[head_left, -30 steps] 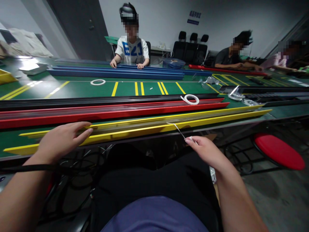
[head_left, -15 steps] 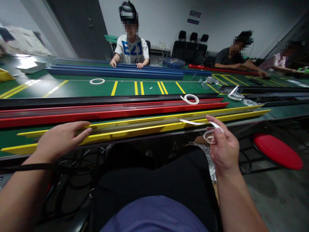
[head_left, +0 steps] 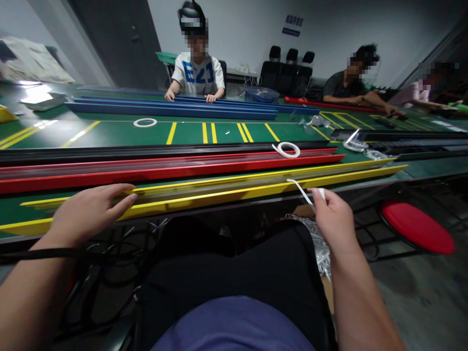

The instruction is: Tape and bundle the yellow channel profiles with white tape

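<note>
A long yellow channel strip (head_left: 219, 194) lies along the near edge of the green table. My left hand (head_left: 87, 209) is laid over its left part, thumb on the near side and fingers on the far side; some fingertips are hidden. Pinched between the thumb and fingers of my right hand (head_left: 334, 214) is a narrow white tape strip (head_left: 302, 191). Its free end reaches up and left over the yellow channel. Whether that end touches the channel, I cannot tell.
Beyond the yellow channel lie a red channel (head_left: 175, 168) and black channels (head_left: 109, 153). A white tape ring (head_left: 288, 149) rests across the red one; another tape ring (head_left: 145, 123) lies farther back. Several people sit across the table. A red stool (head_left: 417, 226) stands at right.
My right hand has turned palm-down and moved slightly down and left, so the tape now slants from its fingers. The tape loop no longer shows. My left hand stays on the channel.
</note>
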A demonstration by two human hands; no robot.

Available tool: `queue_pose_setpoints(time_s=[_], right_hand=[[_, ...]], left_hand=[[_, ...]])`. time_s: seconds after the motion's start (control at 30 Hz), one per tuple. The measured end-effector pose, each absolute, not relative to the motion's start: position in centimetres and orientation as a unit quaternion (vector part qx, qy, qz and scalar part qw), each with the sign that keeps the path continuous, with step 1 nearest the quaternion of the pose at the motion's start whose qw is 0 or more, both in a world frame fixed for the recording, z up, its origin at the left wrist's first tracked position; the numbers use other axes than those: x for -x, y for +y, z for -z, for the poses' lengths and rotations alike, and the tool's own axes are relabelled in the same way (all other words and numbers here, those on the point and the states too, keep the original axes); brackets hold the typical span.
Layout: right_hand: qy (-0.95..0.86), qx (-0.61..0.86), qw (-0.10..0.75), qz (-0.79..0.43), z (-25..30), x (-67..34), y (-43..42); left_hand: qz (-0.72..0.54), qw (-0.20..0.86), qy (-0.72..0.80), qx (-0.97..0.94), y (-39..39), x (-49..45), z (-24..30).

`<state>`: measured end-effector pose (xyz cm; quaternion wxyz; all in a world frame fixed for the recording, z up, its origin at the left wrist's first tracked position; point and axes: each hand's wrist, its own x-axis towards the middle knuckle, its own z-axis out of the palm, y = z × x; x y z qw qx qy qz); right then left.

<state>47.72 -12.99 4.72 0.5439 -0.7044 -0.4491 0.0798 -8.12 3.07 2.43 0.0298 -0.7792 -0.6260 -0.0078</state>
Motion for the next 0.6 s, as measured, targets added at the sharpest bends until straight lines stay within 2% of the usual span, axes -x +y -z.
queue_pose_setpoints(time_s=[0.1,0.3,0.43,0.6], right_hand=[[-0.47,0.791,0.39,-0.031,-3.5,-49.0,-12.7],[-0.497,0.827,0.251,-0.079,-3.3,-49.6,-12.4],[-0.5,0.822,0.266,-0.063,-4.1,-49.2,-12.9],[-0.507,0.741,0.406,0.173,-5.2,-49.0,-13.4]], left_hand=[[0.011,0.03,-0.63,0.776,3.0,8.1,-2.5],[0.005,0.032,-0.628,0.778,3.1,8.1,-2.4],[0.005,0.037,-0.628,0.778,3.1,8.1,-2.3],[0.003,0.03,-0.635,0.772,3.1,8.2,-2.3]])
